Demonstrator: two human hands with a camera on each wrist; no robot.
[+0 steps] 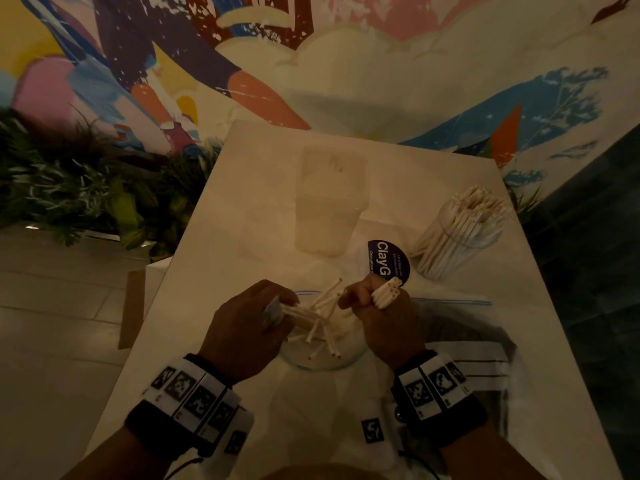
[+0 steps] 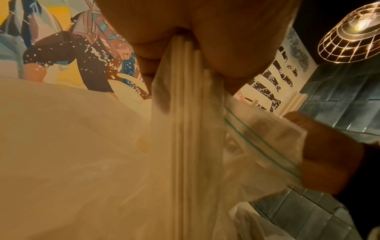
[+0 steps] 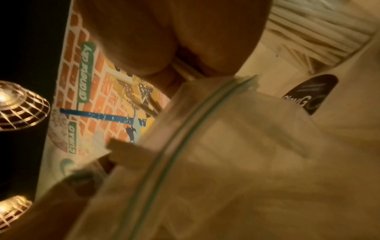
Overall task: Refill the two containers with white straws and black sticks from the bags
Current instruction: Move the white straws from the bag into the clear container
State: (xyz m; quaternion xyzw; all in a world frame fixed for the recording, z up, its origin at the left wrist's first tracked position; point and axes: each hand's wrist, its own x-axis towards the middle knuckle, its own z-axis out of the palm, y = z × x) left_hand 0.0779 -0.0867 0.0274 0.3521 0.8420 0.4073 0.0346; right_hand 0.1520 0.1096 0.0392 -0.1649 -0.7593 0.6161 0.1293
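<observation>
Your left hand (image 1: 242, 327) is curled round a small bunch of white straws (image 1: 301, 311) together with the edge of a clear zip bag (image 1: 450, 303); in the left wrist view those straws (image 2: 189, 113) run straight down out of your fist, with the bag film lying against them. Your right hand (image 1: 381, 320) is closed on a second bunch (image 1: 389, 292), whose open ends stick up past your knuckles toward the far side of the worktop (image 1: 242, 209). Between your two hands sits a round clear jar (image 1: 323, 362), seen from above; a loose handful of straws lies crossed inside it, some leaning out over its far rim, and it is far from full. To your right, near the worktop's edge, stands another clear jar (image 1: 460, 244) packed tight with white straws (image 1: 467, 216) that fan out above its rim. Further back in the middle stands a tall, square, frosted tub (image 1: 329, 206); you cannot tell what is in it. A dark round sticker (image 1: 388, 261) lies on the worktop between the tub and the full jar, just beyond your right hand. Under and beside your right wrist a second bag (image 1: 478, 362) lies flat, with thin dark lines showing through it; whether those are the black sticks is unclear in this dim light.
</observation>
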